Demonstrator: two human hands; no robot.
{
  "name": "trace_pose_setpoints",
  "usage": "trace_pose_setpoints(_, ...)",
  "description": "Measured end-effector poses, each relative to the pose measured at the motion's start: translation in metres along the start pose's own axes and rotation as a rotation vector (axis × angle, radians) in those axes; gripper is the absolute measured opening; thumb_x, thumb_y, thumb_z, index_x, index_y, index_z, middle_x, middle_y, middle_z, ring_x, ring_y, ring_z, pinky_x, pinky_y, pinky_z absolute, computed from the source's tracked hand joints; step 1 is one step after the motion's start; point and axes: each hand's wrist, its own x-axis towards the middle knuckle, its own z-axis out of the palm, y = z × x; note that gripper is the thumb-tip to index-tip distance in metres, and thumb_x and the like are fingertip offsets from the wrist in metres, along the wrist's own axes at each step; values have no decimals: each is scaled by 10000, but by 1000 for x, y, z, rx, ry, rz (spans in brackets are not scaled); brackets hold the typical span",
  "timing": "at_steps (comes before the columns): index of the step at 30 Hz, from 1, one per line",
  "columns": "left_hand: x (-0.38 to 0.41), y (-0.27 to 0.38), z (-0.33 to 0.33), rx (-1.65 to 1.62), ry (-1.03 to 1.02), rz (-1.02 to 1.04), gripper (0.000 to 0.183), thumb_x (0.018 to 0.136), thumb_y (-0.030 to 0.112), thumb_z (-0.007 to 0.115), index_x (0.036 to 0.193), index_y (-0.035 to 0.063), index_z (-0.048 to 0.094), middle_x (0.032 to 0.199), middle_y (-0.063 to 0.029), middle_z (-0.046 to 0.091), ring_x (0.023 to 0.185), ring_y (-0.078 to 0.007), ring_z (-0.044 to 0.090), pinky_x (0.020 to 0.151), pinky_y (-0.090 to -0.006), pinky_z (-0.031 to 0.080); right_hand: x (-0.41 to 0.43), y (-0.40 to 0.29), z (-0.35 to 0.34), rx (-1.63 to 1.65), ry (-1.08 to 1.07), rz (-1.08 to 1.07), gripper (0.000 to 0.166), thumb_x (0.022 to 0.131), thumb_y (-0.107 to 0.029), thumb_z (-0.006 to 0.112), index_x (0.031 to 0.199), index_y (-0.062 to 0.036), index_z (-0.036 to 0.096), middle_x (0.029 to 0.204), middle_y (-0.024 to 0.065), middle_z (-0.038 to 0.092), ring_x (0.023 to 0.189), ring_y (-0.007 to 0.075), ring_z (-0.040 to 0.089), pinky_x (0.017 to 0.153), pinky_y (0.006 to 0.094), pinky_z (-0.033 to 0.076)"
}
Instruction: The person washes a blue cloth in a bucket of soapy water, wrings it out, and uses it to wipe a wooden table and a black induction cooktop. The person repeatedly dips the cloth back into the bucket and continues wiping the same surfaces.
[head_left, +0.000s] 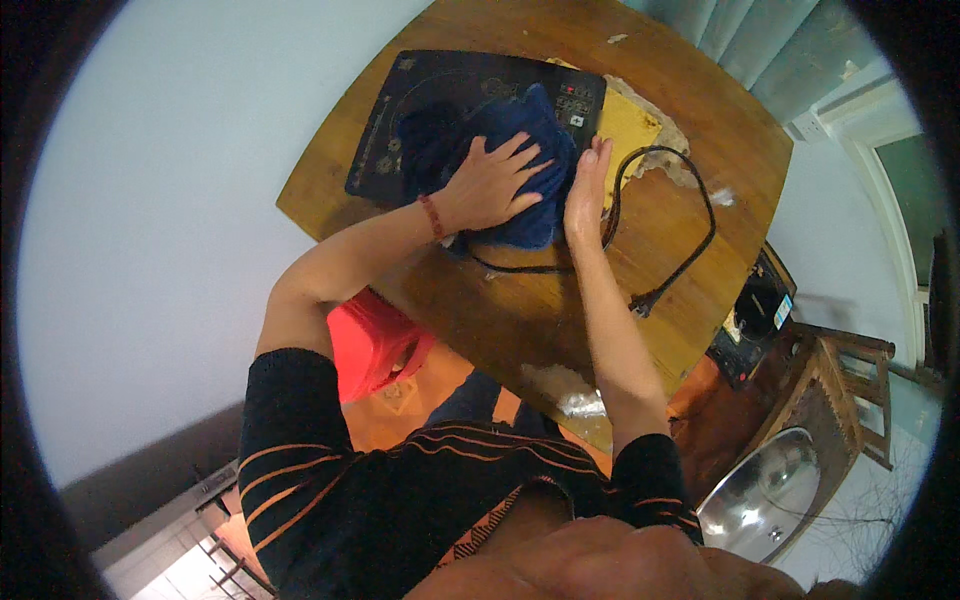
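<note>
A black induction cooktop (442, 79) lies on a wooden table (525, 307), its control marks towards the right side. Over its lower middle is a crumpled dark blue cloth (536, 120). My left hand (491, 184), with a red bracelet at the wrist, presses flat on this cloth, fingers spread. Edge-on to me, my right hand (587, 191) is upright against the cooktop's right side, fingers straight and close together; whether it grips the edge is hidden. A black power cord (709, 202) loops over the table on the right, ending in a plug (641, 304) that lies loose.
A yellow sheet (634, 124) sticks out past the cooktop's right side, beside a worn patch in the tabletop. Below the table's left edge stands a red plastic stool (367, 345). At right are a black appliance (757, 307) and a metal basin (765, 495). A pale wall borders the left.
</note>
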Motion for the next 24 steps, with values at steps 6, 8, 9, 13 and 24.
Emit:
trace_pose_setpoints(6, 115, -26, 35, 8, 97, -138, 517, 892, 462, 453, 1297, 146, 513, 1356, -119, 453, 1271, -295, 370, 904, -557, 311, -6, -1, -3, -170, 32, 62, 692, 968, -454, 325, 1473, -60, 65, 1474, 217, 253, 1316, 363, 322, 1071, 368, 243)
trace_pose_setpoints(8, 141, -38, 42, 34, 128, -265, 531, 902, 479, 422, 1322, 163, 489, 1369, -120, 441, 1269, -300, 373, 936, -574, 293, -9, -17, 4, -173, 24, 143, 715, 962, -472, 320, 1469, -42, 59, 1481, 229, 221, 1336, 356, 288, 1081, 358, 222)
trace_pose_setpoints(9, 150, -36, 43, 32, 103, -292, 537, 904, 486, 413, 1332, 168, 478, 1378, -118, 432, 1275, -298, 366, 949, -578, 283, -11, -20, 3, -172, 42, 142, 731, 960, -483, 318, 1464, -21, 57, 1491, 232, 191, 1355, 350, 255, 1092, 350, 200)
trace_pose_setpoints(13, 144, -24, 43, 54, 62, -278, 517, 915, 441, 409, 1363, 184, 440, 1415, -104, 398, 1305, -273, 332, 958, -565, 276, -4, -7, 0, -237, 107, 5, 749, 966, -505, 291, 1453, 16, 62, 1521, 198, 97, 1398, 313, 142, 1123, 333, 106)
trace_pose_setpoints(24, -52, 55, -14, -66, 11, -78, 398, 839, 307, 564, 1128, 36, 598, 1413, -72, 399, 1293, -224, 358, 959, -552, 257, 1, -2, -17, -208, 303, -89, 533, 967, -316, 374, 1374, 26, 330, 1454, 207, 280, 1344, 336, 275, 1096, 369, 216)
